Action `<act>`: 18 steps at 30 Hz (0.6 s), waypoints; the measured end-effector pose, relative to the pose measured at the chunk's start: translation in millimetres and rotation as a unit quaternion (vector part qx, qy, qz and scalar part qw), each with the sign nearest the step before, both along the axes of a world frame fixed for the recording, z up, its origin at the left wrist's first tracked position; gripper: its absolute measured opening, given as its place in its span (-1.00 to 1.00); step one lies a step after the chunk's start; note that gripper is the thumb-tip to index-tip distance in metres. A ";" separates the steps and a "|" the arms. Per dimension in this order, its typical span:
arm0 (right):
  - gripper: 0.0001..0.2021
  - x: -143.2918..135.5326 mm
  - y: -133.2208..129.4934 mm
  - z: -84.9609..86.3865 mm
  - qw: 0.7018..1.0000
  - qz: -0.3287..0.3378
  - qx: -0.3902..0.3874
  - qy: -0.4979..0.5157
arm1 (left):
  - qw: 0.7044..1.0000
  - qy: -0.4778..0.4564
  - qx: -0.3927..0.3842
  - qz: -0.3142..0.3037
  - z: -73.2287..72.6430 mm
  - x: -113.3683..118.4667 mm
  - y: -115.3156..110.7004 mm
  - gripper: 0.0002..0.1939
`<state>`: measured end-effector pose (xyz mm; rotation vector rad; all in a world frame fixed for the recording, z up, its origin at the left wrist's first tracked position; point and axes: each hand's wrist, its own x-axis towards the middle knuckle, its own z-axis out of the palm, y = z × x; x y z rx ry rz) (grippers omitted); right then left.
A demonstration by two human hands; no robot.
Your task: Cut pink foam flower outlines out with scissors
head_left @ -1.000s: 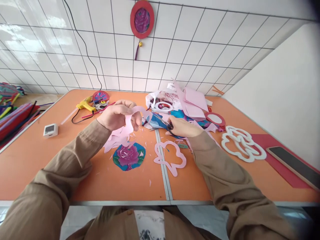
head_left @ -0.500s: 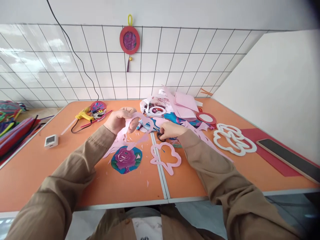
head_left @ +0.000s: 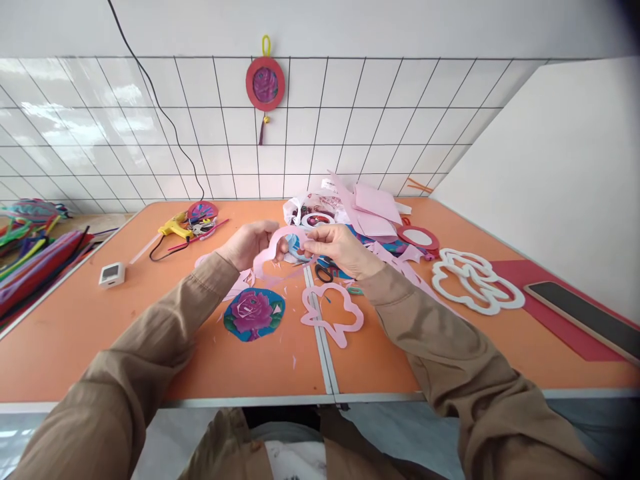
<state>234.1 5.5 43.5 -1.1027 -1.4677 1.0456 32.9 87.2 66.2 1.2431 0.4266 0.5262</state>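
And there it was: the left hand (head_left: 254, 245), fingers curled, gripped the pink cut-out (head_left: 267, 256) along its upper left, while the right hand (head_left: 343, 250) pinched the other side between thumb and fingertips! The cut-out hung between the 2 hands, above the table (head_left: 225, 373), its band narrow and bending in an arch. That was the danger, by my reckoning: if the hands pulled apart too hard, so thin a band could stretch or tear, and a tight pinch might crease it.

Just below the right hand lay the scissors (head_left: 324, 270), black handles showing, blades too hidden to judge; a dropping wrist could knock them, or snag the band on them. Nearer the person, a 2nd pink outline (head_left: 339, 333) lay flat across the table's seam, and beside it the rose piece (head_left: 255, 313), with small clippings scattered about; a sweeping sleeve might drag either out of place. Farther left sat the yellow glue gun (head_left: 175, 227), its cord looped loosely, and a stray left arm could catch that loop
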 end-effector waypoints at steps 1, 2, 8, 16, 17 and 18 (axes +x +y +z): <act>-0.64 0.4 0.9 0.1 1.000 -0.013 0.001 0.014 | 1.000 0.003 -0.005 0.004 -1.0 -2.0 1.1 -0.67; -0.64 1.2 1.9 0.4 0.999 -0.026 0.003 0.027 | 1.000 0.005 -0.008 0.007 -2.0 -4.2 1.8 -0.60; -0.60 3.4 4.3 1.7 0.995 -0.064 -0.015 0.076 | 0.997 0.014 0.023 0.074 -10.1 -10.3 -3.5 -0.50; -0.54 6.1 6.0 -3.5 0.994 -0.076 -0.044 0.060 | 0.977 0.040 0.112 0.179 -10.8 2.1 -10.5 -0.62; -0.57 10.3 5.1 -1.6 0.994 -0.084 -0.046 0.043 | 0.977 0.039 0.109 0.181 -9.4 1.4 -10.4 -0.63; -0.62 15.4 3.9 1.0 0.995 -0.091 -0.047 0.021 | 0.978 0.039 0.103 0.179 -7.7 0.1 -10.3 -0.64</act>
